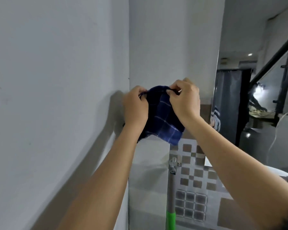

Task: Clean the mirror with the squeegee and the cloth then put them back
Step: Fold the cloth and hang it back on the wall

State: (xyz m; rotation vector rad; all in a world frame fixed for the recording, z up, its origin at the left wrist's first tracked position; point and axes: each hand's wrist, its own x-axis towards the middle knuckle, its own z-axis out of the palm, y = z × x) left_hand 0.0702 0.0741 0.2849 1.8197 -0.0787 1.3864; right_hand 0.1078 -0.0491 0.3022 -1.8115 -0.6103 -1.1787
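A dark blue checked cloth (163, 117) hangs between both hands in front of the wall corner. My left hand (135, 107) pinches its upper left edge and my right hand (184, 98) pinches its upper right edge. The mirror (231, 103) is to the right, seen at a steep angle, with a reflected sleeve at its left edge. A grey pole with a green grip (171, 196) stands upright below the cloth; its head is out of view, so I cannot tell whether it is the squeegee.
A plain grey wall (56, 97) fills the left side. Below the cloth is a tiled wall with a checkered pattern (193, 180) and a metal tap (173, 165). A white basin edge (276, 171) shows at the lower right.
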